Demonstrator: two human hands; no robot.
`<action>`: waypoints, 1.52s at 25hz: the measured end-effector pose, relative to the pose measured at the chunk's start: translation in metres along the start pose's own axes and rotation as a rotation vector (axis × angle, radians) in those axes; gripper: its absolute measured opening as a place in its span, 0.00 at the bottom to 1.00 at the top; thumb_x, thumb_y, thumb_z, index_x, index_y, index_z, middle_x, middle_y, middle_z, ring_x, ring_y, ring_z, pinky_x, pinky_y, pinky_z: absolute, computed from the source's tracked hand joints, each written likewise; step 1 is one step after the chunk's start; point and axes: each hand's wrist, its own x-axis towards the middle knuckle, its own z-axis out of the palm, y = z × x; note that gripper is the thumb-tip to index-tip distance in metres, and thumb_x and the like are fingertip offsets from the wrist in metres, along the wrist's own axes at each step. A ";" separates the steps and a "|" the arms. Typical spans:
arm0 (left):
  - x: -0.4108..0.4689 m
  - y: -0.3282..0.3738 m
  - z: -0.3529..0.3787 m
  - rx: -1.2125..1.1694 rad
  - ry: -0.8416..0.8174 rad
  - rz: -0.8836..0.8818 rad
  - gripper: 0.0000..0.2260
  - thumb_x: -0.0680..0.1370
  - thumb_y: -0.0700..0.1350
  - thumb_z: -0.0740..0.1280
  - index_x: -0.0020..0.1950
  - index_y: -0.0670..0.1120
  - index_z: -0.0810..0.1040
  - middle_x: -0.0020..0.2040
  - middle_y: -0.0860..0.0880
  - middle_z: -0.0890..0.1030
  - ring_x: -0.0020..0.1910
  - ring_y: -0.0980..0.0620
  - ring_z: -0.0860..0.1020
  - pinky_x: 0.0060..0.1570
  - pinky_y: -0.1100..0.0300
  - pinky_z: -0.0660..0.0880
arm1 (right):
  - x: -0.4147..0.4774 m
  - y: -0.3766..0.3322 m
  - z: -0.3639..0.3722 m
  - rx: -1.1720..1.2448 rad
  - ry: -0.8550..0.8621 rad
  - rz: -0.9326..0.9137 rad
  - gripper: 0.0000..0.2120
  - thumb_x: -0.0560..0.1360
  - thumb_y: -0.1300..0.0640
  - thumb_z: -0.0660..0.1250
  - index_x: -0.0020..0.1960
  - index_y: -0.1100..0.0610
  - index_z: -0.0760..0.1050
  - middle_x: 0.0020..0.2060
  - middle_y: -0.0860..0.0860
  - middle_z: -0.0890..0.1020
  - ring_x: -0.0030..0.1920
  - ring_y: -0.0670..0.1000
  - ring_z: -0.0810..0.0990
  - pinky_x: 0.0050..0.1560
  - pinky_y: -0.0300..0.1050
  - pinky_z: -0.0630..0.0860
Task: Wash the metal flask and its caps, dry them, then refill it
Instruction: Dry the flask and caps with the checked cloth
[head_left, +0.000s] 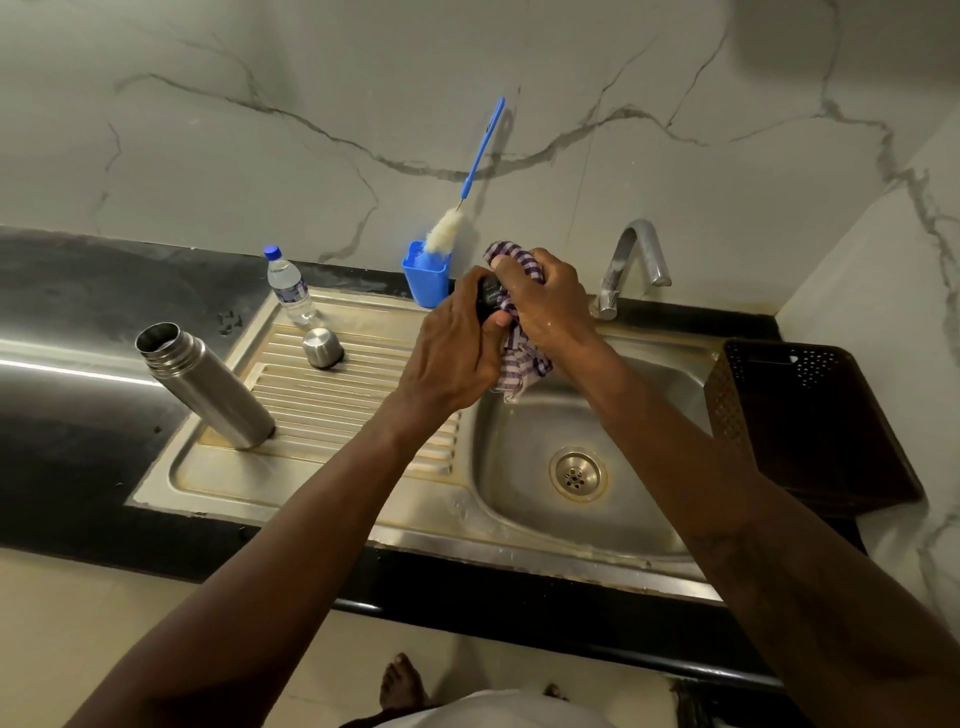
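Observation:
The open metal flask (208, 384) stands upright on the left of the steel draining board (332, 400), its mouth uncovered. A steel cup cap (322, 348) sits upside down on the board behind it. Above the sink's back edge my left hand (457, 353) grips a small black inner cap (488, 300). My right hand (545, 306) holds a purple-and-white checked cloth (519, 358) wrapped against that cap. Most of the black cap is hidden by my fingers and the cloth.
A small plastic water bottle (290, 286) with a blue lid stands at the board's back left. A blue holder (426, 280) carries a long blue bottle brush (470, 182). The tap (631, 265) is off over the basin (519, 447). A dark perforated basket (800, 421) sits right.

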 end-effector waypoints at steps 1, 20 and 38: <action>0.000 0.000 0.001 0.000 -0.004 -0.017 0.18 0.86 0.52 0.57 0.67 0.38 0.72 0.46 0.46 0.80 0.37 0.54 0.76 0.41 0.70 0.71 | -0.001 -0.001 0.001 0.014 -0.012 -0.005 0.15 0.80 0.44 0.66 0.48 0.55 0.79 0.41 0.50 0.84 0.43 0.49 0.83 0.45 0.44 0.79; 0.042 0.040 -0.001 -0.603 -0.111 -1.189 0.22 0.85 0.57 0.50 0.39 0.46 0.72 0.30 0.48 0.73 0.26 0.54 0.68 0.25 0.63 0.66 | 0.006 0.008 -0.009 -0.136 -0.064 -0.464 0.18 0.79 0.52 0.70 0.64 0.58 0.70 0.45 0.46 0.81 0.41 0.38 0.82 0.38 0.30 0.77; 0.029 0.011 -0.009 -0.408 -0.246 -1.053 0.30 0.82 0.68 0.50 0.47 0.44 0.75 0.35 0.45 0.77 0.24 0.54 0.71 0.23 0.63 0.68 | -0.002 0.023 0.016 0.034 0.103 -0.431 0.16 0.77 0.59 0.71 0.63 0.59 0.72 0.53 0.46 0.81 0.51 0.40 0.81 0.49 0.31 0.78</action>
